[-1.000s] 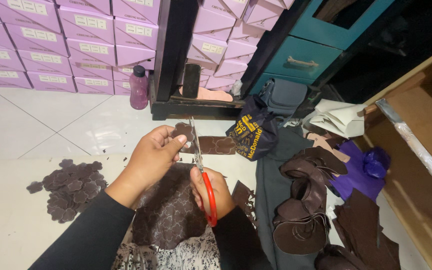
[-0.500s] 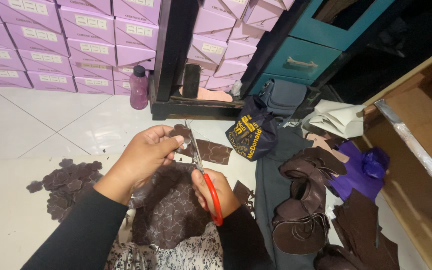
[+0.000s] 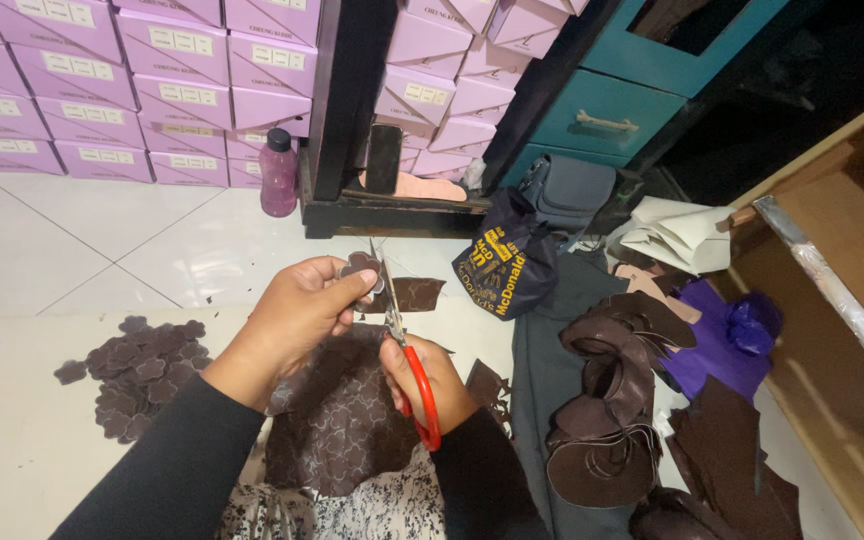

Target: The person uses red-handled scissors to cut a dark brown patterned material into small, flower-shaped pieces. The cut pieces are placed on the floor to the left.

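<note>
Left hand (image 3: 297, 310) pinched one flower-shaped leather piece (image 3: 360, 266); right hand (image 3: 430, 375) gripped one pair of red-handled scissors (image 3: 404, 345) (blades at piece), one cut-out pile (image 3: 142, 365) left.

1. This is a small craft workshop for leather or shoes, with the work done on the tiled floor (image 3: 102, 250).
2. Many purple boxes (image 3: 152, 90) are stacked along the wall.
3. Brown leather pieces (image 3: 612, 400) and small cut flower shapes (image 3: 142, 365) lie around.
</note>
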